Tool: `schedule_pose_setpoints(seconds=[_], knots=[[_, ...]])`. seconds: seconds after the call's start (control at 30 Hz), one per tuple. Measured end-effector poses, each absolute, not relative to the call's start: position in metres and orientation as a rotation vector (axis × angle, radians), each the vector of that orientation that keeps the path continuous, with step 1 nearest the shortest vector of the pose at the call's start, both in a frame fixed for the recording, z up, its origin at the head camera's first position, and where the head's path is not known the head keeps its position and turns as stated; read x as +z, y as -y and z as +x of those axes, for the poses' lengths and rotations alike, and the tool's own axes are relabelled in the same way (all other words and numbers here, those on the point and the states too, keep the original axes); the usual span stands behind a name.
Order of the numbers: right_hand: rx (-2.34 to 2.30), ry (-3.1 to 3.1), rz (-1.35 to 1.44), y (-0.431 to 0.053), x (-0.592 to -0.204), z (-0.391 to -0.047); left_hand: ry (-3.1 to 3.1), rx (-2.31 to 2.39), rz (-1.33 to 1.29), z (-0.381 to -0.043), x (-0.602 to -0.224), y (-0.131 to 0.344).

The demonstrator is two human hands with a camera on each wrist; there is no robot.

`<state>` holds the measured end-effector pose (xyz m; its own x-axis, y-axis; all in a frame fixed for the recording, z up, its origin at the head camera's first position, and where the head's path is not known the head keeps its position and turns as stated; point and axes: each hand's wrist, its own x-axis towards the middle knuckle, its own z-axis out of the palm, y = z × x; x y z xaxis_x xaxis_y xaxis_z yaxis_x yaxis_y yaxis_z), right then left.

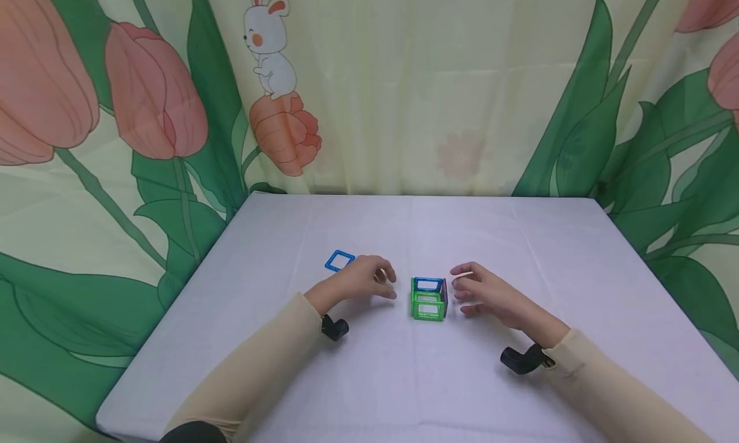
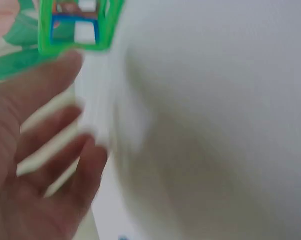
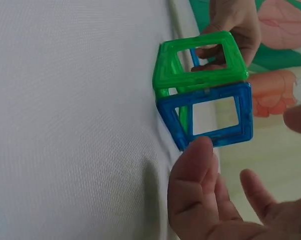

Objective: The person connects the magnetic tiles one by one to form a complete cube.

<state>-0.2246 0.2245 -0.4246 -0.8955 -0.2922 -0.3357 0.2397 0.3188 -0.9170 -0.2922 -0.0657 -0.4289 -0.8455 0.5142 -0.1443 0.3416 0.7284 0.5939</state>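
A small box of magnetic tiles with see-through middles stands on the white-covered table, its top open. Green and blue tiles form most of it, and a purple one shows on its right side. To its left is my left hand, fingers loosely bent and holding nothing, with a small gap to the box. My right hand hovers at the other side, fingers spread and nothing held. In the right wrist view its fingertip overlaps the lower edge of a blue tile; I cannot tell whether they touch. The left wrist view is blurred.
A loose blue square tile lies beyond my left hand, partly covered by it. White cloth covers the table. Behind stands a curtain printed with tulips and a rabbit. Each wrist carries a black camera mount.
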Motion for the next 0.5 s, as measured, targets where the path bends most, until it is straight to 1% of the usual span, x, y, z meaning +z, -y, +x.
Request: schedule_pose_setpoints(seconds=[0.17,0.3,0.4,0.5], knots=[[-1.582,-2.065,-0.181,-0.232,-0.434,-0.223,-3.012,0.616,0.396,-0.301,-0.432,0.081],[-1.606,-2.079,-0.242,-0.229,-0.442,-0.223,-3.11,0.385,0.205,-0.308,-0.434,0.09],[-1.595,-2.143,-0.242,-0.225,-0.444,-0.223,-3.084,0.305,0.122,-0.311,-0.433,0.095],[-1.58,-2.188,-0.229,-0.223,-0.444,-0.222,-3.046,0.347,0.089,-0.313,-0.431,0.098]])
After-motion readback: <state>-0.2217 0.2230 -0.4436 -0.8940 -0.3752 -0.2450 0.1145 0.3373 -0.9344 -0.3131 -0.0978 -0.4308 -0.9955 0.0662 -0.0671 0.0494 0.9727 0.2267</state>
